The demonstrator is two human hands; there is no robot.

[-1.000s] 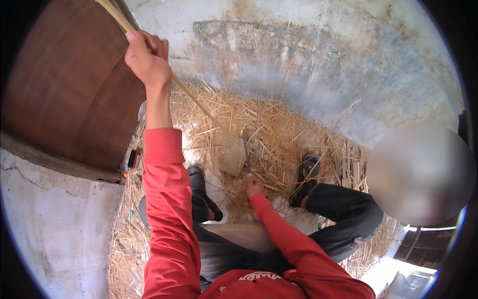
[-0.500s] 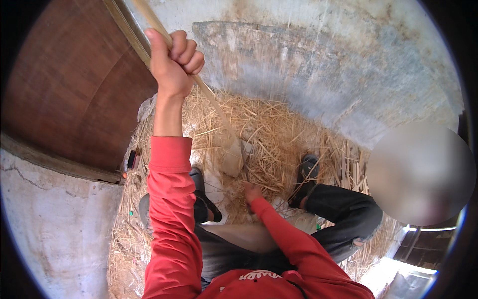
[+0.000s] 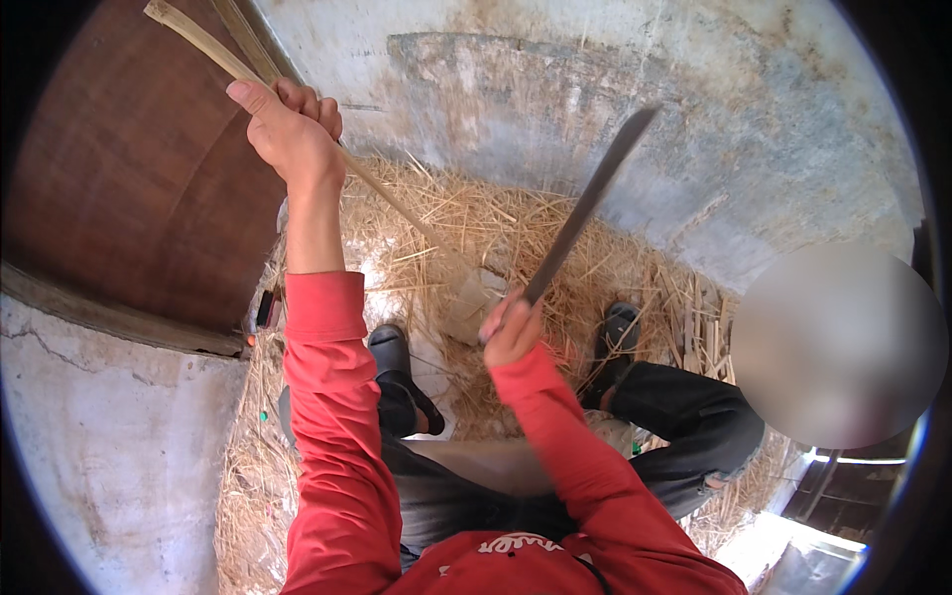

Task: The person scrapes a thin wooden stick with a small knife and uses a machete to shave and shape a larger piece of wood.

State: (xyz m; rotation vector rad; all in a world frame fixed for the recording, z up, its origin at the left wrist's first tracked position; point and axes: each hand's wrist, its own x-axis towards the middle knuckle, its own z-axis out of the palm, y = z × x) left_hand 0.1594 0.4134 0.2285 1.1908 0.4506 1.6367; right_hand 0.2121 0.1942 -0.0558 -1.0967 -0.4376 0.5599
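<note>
My left hand [image 3: 297,139] is closed round a long, pale strip of bamboo or wood [image 3: 203,42], raised at the upper left. The strip slants down to the right, its lower end near a pale block [image 3: 474,307] on the ground. In my right hand [image 3: 513,329] is the handle of a machete [image 3: 590,203], fingers wrapped round it. Its long dark blade points up and to the right, apart from the strip and slightly blurred by motion. The block lies among straw-like shavings, partly behind my right hand.
Pale shavings [image 3: 516,213] cover the ground between my dark shoes [image 3: 390,349]. A stained wall [image 3: 714,139] rises ahead, and a brown wooden panel [image 3: 129,178] stands at the left. Split pieces [image 3: 709,337] lie at the right, near a blurred round patch.
My right hand has lifted the machete from low by the block, so its blade now points up and right. My left hand has shifted left with the strip, whose upper end now shows.
</note>
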